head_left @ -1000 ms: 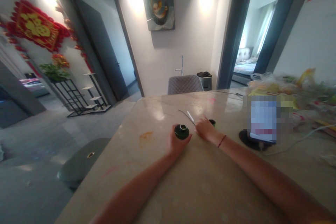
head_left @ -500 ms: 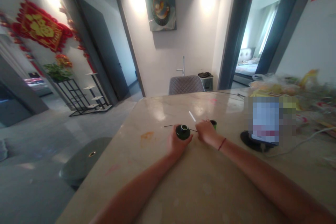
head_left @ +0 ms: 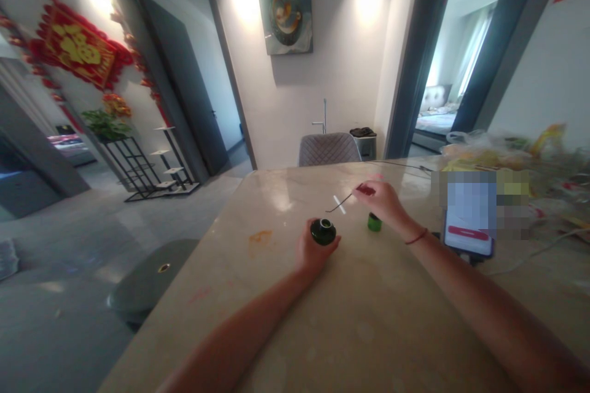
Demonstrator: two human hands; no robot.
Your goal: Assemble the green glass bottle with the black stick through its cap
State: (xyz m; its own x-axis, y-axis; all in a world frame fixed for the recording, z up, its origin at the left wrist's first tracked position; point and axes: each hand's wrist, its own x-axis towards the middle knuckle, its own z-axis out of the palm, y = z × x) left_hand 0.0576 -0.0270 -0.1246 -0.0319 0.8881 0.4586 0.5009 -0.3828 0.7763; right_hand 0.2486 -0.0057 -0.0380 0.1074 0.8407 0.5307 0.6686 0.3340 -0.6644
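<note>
Left hand [head_left: 312,256] wrapped round dark green bottle [head_left: 323,233], its mouth upward, over the table [head_left: 369,295]. Right hand [head_left: 378,198] – fingertips pinched on 1 thin dark stick [head_left: 348,196], free end pointing left, beyond the bottle. 1 white stick [head_left: 342,209] lies beyond the bottle – green cylinder [head_left: 374,223] to its right.
</note>
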